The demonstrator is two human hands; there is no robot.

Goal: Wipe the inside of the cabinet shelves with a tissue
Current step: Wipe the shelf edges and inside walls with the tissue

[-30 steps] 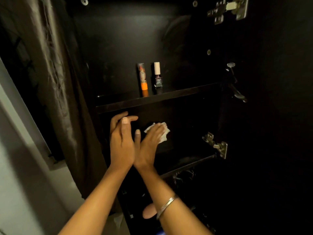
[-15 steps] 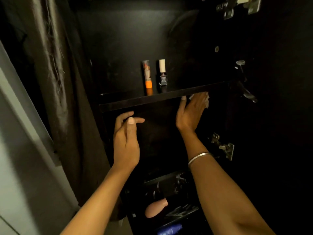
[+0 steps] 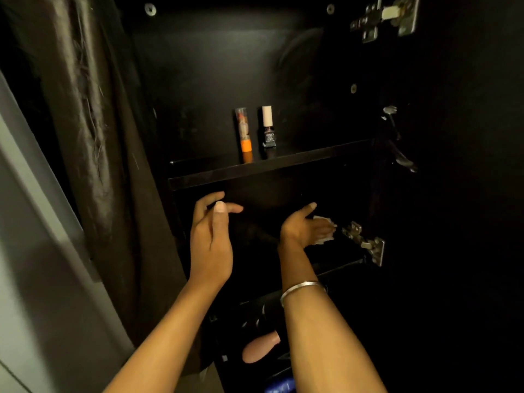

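Most of the tissue [image 3: 323, 229] is hidden behind the right hand [image 3: 304, 226], whose fingertips blur into the dark. Below that hand's forearm, a blue item [image 3: 279, 387] (perhaps a bottle) is cut off by the bottom edge.

A single head-worn camera looked forward and slightly down from close range into the dark cabinet [image 3: 226, 66], facing its upper shelf [image 3: 269, 165], both forearms entering from below

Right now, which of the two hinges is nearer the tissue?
The lower hinge, just right of the tissue in the right hand; the other hinge sits at the top.
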